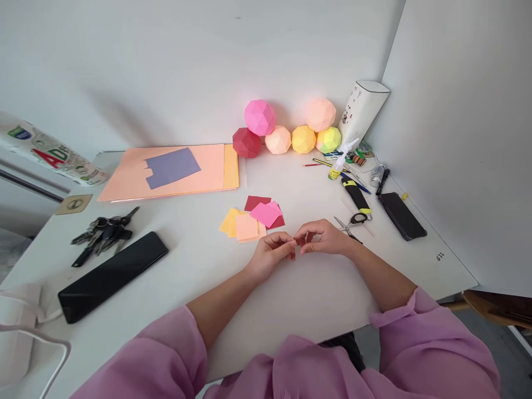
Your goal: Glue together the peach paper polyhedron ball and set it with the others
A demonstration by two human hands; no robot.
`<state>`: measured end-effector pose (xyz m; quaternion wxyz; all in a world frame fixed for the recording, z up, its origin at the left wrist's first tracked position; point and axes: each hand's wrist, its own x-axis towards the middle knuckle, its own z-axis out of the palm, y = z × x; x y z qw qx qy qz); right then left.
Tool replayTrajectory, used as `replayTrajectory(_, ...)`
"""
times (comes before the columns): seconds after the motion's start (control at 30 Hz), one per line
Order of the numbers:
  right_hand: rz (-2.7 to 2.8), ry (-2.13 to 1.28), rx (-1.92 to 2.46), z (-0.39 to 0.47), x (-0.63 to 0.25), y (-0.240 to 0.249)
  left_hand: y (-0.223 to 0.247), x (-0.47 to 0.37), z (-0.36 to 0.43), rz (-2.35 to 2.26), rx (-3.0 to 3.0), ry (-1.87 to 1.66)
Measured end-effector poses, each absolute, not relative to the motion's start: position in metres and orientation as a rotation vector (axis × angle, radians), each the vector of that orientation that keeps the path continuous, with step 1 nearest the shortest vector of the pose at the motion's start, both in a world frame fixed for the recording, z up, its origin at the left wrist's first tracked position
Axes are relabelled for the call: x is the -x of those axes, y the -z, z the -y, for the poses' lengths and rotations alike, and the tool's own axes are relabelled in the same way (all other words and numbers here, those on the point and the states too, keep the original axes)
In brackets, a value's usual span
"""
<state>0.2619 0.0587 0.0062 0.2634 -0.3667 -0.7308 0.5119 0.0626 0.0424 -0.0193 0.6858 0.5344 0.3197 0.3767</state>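
Note:
Both hands meet over the white table just in front of small coloured paper pieces. The fingers of my left hand are pinched together, and what they hold, if anything, is too small to make out. My right hand curves toward it, fingertips touching or nearly touching the left ones, thumb apart from the fingers. Beyond my left hand lie a peach paper square, a yellow piece, a pink piece and dark red pieces. Scissors rest beside my right wrist.
Faceted paper balls line the wall. Large peach sheets carry a purple paper. On the left are keys and a black power bank or phone; on the right, a glue bottle, cutter and phone.

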Motion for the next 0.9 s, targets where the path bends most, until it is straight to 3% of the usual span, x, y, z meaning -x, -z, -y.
replayTrajectory(0.47,2.048,-1.019,0.705,-0.058,-0.260,0.002,0.016,-0.060,-0.051,-0.684,-1.028,-0.635)
replayTrajectory(0.9,2.088,-1.088,0.720,-0.054,-0.257,-0.003,0.017,-0.058,-0.056,-0.640,-1.003,-0.534)
